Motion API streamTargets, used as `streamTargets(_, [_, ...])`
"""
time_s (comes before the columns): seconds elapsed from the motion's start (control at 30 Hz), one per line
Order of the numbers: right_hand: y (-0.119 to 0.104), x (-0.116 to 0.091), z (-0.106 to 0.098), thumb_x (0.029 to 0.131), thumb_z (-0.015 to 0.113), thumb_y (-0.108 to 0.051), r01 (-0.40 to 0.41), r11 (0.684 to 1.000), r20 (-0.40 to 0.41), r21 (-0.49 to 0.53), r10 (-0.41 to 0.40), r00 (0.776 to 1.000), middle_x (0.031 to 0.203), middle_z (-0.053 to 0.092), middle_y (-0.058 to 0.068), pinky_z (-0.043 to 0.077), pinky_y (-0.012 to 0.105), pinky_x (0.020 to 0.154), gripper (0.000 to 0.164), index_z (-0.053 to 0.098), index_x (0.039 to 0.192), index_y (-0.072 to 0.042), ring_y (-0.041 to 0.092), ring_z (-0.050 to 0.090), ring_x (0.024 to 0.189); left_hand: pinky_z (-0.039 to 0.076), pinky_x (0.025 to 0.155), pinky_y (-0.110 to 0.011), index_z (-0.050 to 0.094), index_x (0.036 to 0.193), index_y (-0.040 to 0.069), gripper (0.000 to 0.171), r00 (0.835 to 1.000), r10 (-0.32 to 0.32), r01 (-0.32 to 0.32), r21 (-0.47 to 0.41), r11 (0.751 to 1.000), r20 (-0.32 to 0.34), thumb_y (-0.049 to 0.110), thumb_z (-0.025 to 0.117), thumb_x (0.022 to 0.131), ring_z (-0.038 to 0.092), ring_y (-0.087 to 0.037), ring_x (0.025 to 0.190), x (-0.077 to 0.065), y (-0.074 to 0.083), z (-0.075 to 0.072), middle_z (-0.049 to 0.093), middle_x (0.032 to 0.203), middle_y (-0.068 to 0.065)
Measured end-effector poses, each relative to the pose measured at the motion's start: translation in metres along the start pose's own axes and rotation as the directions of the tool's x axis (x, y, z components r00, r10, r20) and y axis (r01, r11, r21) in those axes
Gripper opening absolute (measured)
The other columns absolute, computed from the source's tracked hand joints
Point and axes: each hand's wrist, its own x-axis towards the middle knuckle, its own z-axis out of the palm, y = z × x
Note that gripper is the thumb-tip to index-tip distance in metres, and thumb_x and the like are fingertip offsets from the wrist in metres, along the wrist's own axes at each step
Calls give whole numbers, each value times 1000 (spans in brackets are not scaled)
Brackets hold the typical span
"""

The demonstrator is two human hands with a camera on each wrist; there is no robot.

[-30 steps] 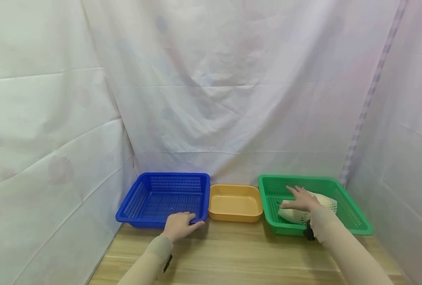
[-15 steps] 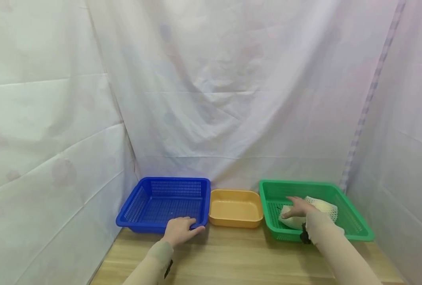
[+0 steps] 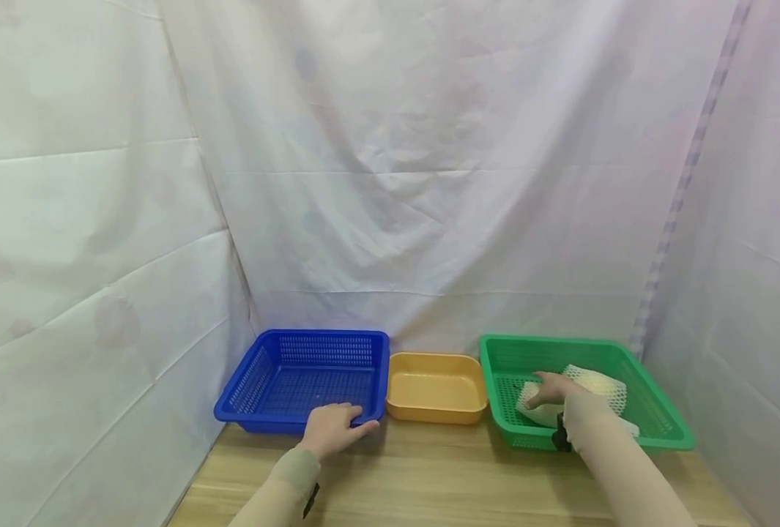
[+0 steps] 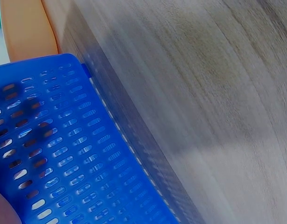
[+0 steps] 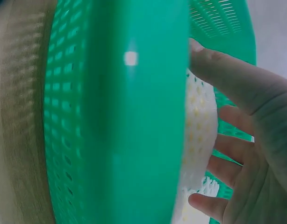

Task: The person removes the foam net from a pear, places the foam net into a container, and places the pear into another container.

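Note:
My left hand (image 3: 330,429) rests on the front rim of a blue plastic basket (image 3: 324,333), fingers over the edge and thumb stretched to the right. My right hand (image 3: 553,388) reaches down into a green plastic basket (image 3: 548,339). Inside lie pale yellow, rounded things in white foam netting: one netted piece (image 3: 543,416) sits under my fingers, another netted piece (image 3: 610,389) behind my wrist. In the right wrist view, spread fingers and thumb (image 5: 213,60) come right up to the foam netting (image 5: 199,116); the basket's rim hides its lower part.
A shallow orange tray (image 3: 436,414) stands between the two baskets. All three stand on a wood-grain table (image 3: 429,476). White cloth curtains (image 3: 429,183) hang close behind the baskets and along both sides.
My right hand has lowered toward the netted piece, its fingers tipping downward. My left hand has stayed on the blue rim. The head view has tilted up slightly.

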Motion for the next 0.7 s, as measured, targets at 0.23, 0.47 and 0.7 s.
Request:
streamTargets(0.23, [-2,-2,2,82,77,-27,32,999,15,-25,-32,999,139,32,42,38,64,92,83,34,138,18,60,32,124,55,70,-43,73,114,15,69,1000,-7,7,4,1000,0,71,43,88,67,-25,93,1,0,-1,71,106,-5])
streamTargets(0.47, [0,0,7,78,80,-21,0,999,-8,-39,-1,1000,137,38,39,43,61,88,80,39,137,13,57,38,122,55,71,-44,72,115,15,63,1000,-10,10,6,1000,2,67,48,89,67,-25,94,1,1,0,71,106,-5])
streamTargets(0.7, [8,5,13,73,82,-15,-19,1000,-38,-9,18,999,132,43,37,49,55,76,84,37,139,10,54,47,113,55,68,-44,73,111,15,67,1000,-3,3,13,1000,-18,71,44,88,68,-24,90,2,1,-1,71,103,-5])
